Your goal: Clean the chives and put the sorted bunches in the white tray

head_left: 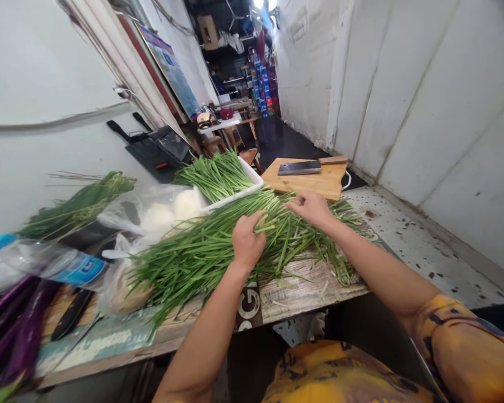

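A large heap of long green stalks [193, 252] spreads across the worn table [294, 299]. My left hand [248, 238] is closed around a few stalks, their pale ends sticking out toward the right. Just right of it, my right hand [309, 207] has its thumb and fingers pinched together over the stalk ends; what is between them is too small to make out. Loose trimmings [340, 268] lie below my right hand. Behind the heap stands a white tray [256, 176] filled with more green stalks [218, 173].
A cleaver [300, 167] rests on a wooden board [277, 182] at the back right. On the left are a plastic bottle [79, 268], purple eggplants [29, 330], a black-handled knife [72, 314], bagged white vegetables [163, 212] and a leafy bundle [84, 204]. A wall [445, 112] runs along the right.
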A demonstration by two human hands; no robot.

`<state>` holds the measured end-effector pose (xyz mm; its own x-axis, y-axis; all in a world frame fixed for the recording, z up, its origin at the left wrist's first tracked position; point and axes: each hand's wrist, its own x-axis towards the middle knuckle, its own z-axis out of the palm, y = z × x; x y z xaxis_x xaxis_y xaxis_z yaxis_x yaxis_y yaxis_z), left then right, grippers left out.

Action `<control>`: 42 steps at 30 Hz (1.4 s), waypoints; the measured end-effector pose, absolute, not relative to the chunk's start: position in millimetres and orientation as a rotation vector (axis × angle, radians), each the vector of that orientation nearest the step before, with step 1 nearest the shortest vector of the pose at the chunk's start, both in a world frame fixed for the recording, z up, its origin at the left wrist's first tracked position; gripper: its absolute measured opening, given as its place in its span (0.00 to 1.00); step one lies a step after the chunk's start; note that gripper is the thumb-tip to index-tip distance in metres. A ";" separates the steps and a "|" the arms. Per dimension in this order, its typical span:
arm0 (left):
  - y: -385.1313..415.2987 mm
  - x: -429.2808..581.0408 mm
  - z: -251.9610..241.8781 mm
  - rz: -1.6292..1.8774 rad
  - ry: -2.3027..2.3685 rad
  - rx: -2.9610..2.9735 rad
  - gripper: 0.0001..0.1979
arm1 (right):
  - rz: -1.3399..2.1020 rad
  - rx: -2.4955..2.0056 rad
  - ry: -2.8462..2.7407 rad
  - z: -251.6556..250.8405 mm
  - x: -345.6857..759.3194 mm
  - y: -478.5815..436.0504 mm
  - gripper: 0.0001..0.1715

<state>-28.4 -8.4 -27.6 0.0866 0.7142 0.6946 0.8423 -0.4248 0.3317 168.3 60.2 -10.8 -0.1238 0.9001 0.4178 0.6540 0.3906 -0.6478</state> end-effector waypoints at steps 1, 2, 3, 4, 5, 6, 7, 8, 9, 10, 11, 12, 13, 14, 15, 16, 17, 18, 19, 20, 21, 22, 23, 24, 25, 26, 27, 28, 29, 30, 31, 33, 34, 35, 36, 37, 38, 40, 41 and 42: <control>-8.1 -28.8 -27.8 -1.183 -1.577 -2.210 0.14 | 0.406 -1.241 -1.930 -10.2 168.3 58.7 0.08; -7.8 -29.5 -28.1 -1.101 -1.551 -2.240 0.14 | 0.442 -1.110 -2.027 -9.8 168.0 56.7 0.10; -7.3 -30.3 -28.3 -1.019 -1.520 -2.278 0.15 | 0.483 -0.989 -2.134 -9.6 167.7 54.8 0.10; -6.6 -31.5 -28.5 -0.954 -1.494 -2.309 0.16 | 0.506 -0.927 -2.230 -9.7 167.6 53.6 0.09; -5.8 -33.1 -28.4 -0.917 -1.479 -2.323 0.18 | 0.495 -0.948 -2.289 -9.8 167.8 53.5 0.10; -4.9 -34.9 -27.9 -0.916 -1.482 -2.308 0.20 | 0.448 -1.038 -2.306 -9.8 168.3 54.8 0.13; -4.1 -36.9 -27.0 -0.947 -1.503 -2.258 0.21 | 0.378 -1.154 -2.285 -9.6 168.8 57.9 0.16; -3.4 -38.8 -25.6 -1.001 -1.536 -2.178 0.22 | 0.306 -1.255 -2.248 -8.8 168.8 62.6 0.16; -3.0 -40.5 -23.9 -1.064 -1.568 -2.083 0.21 | 0.249 -1.317 -2.221 -7.5 167.8 68.8 0.15; -2.8 -41.9 -21.9 -1.128 -1.592 -1.989 0.20 | 0.214 -1.336 -2.221 -5.7 165.3 76.2 0.14; -2.9 -42.8 -20.0 -1.185 -1.603 -1.908 0.18 | 0.198 -1.329 -2.244 -3.4 161.0 84.3 0.14; -3.2 -43.3 -18.1 -1.235 -1.605 -1.846 0.16 | 0.198 -1.325 -2.272 -1.1 155.2 92.7 0.15; -3.5 -43.6 -16.6 -1.273 -1.601 -1.807 0.15 | 0.215 -1.352 -2.282 1.0 148.0 101.0 0.16; -3.9 -43.8 -15.5 -1.296 -1.597 -1.795 0.14 | 0.248 -1.403 -2.275 2.6 140.3 108.8 0.16; -4.2 -44.1 -14.9 -1.305 -1.600 -1.799 0.13 | 0.298 -1.461 -2.256 3.5 132.7 115.7 0.15; -4.3 -44.7 -14.6 -1.306 -1.611 -1.810 0.12 | 0.348 -1.507 -2.224 3.4 126.1 121.7 0.15; -4.2 -45.6 -14.6 -1.304 -1.629 -1.822 0.12 | 0.396 -1.540 -2.184 2.6 121.0 126.5 0.14; -3.9 -46.7 -14.9 -1.300 -1.648 -1.833 0.12 | 0.439 -1.551 -2.141 1.2 118.0 130.3 0.12; -3.4 -47.9 -15.3 -1.297 -1.664 -1.841 0.12 | 0.477 -1.541 -2.100 -0.5 117.1 133.0 0.11; -2.7 -49.2 -15.8 -1.298 -1.674 -1.845 0.13 | 0.508 -1.516 -2.062 -2.1 118.1 134.5 0.10; -1.8 -50.2 -16.1 -1.298 -1.679 -1.851 0.13 | 0.531 -1.482 -2.026 -3.4 120.8 135.0 0.10; -1.0 -51.1 -16.3 -1.296 -1.682 -1.862 0.13 | 0.546 -1.433 -1.989 -4.2 124.7 134.2 0.10; -0.1 -51.5 -16.3 -1.296 -1.681 -1.880 0.13 | 0.561 -1.365 -1.948 -4.3 129.2 131.9 0.09; 0.6 -51.7 -16.0 -1.301 -1.675 -1.904 0.12 | 0.582 -1.285 -1.901 -3.7 133.9 128.1 0.09; 1.2 -51.5 -15.3 -1.311 -1.664 -1.934 0.12 | 0.623 -1.199 -1.851 -2.7 138.3 122.5 0.09; 1.5 -50.9 -14.3 -1.325 -1.644 -1.972 0.11 | 0.693 -1.109 -1.801 -1.5 142.0 115.3 0.10; 1.6 -50.1 -13.0 -1.337 -1.612 -2.015 0.11 | 0.789 -1.022 -1.755 -0.4 145.0 106.7 0.11; 1.4 -49.0 -11.6 -1.339 -1.576 -2.065 0.11 | 0.895 -0.948 -1.713 0.5 147.1 97.1 0.13; 1.0 -47.7 -10.1 -1.323 -1.540 -2.125 0.11 | 0.994 -0.890 -1.673 0.9 148.3 87.0 0.16; 0.5 -46.3 -8.9 -1.288 -1.510 -2.192 0.11 | 1.068 -0.846 -1.639 0.8 148.9 77.2 0.17; -0.1 -44.8 -8.0 -1.239 -1.487 -2.261 0.12 | 1.115 -0.812 -1.608 0.2 148.8 68.1 0.19; -1.1 -41.9 -7.7 -1.145 -1.470 -2.372 0.13 | 1.155 -0.767 -1.563 -1.9 147.8 54.2 0.20; -1.5 -40.6 -8.3 -1.125 -1.472 -2.392 0.13 | 1.161 -0.752 -1.547 -3.2 147.1 49.7 0.21; -1.8 -39.4 -9.1 -1.126 -1.481 -2.384 0.13 | 1.165 -0.742 -1.535 -4.2 146.6 46.7 0.21; -2.1 -38.3 -10.0 -1.142 -1.495 -2.359 0.13 | 1.168 -0.735 -1.527 -5.1 146.3 45.1 0.21; -2.6 -37.2 -10.6 -1.168 -1.509 -2.324 0.13 | 1.169 -0.731 -1.525 -5.6 146.3 44.4 0.21; -3.2 -36.1 -10.9 -1.198 -1.522 -2.290 0.13 | 1.167 -0.727 -1.527 -5.8 146.6 44.2 0.21; -4.7 -34.1 -10.0 -1.244 -1.536 -2.244 0.14 | 1.170 -0.707 -1.555 -5.6 147.5 44.2 0.21; -5.4 -33.3 -9.2 -1.254 -1.531 -2.237 0.14 | 1.176 -0.691 -1.579 -5.4 147.9 44.0 0.21; -5.7 -32.8 -8.5 -1.253 -1.521 -2.240 0.13 | 1.181 -0.674 -1.602 -5.3 148.2 43.5 0.21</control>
<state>-32.8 -5.7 -8.5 0.1330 0.6947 0.7069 0.8266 -0.4712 0.3076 148.2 43.5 -5.3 -0.3505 0.8532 0.3862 -0.1165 0.3695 -0.9219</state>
